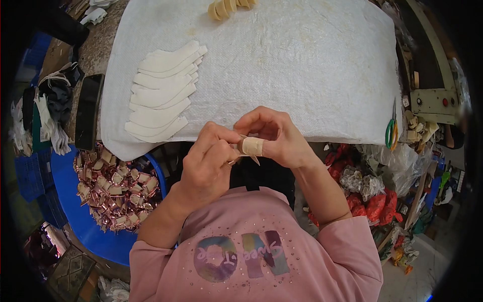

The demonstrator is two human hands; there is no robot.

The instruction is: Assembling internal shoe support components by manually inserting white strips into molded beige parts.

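Note:
Just off the table's near edge, my left hand (209, 156) and my right hand (276, 136) meet with fingers closed. Both pinch a small, thin, pale piece (256, 160) whose pointed edge sticks out below; the fingers hide most of it. Beige tape (252, 146) wraps my right thumb. On the white woven table cover (282, 75), to the left, curved cream strips (163, 90) lie overlapped in a fanned column. A row of curled tan pieces (229, 7) stands at the far edge.
A blue tub (110, 244) at lower left holds shiny pinkish, cream-faced pieces (118, 189). A dark phone (89, 111) lies at the table's left edge. Scissors (391, 132) with green and orange handles sit at the right edge. Red plastic bags (375, 206) and scraps lie below right.

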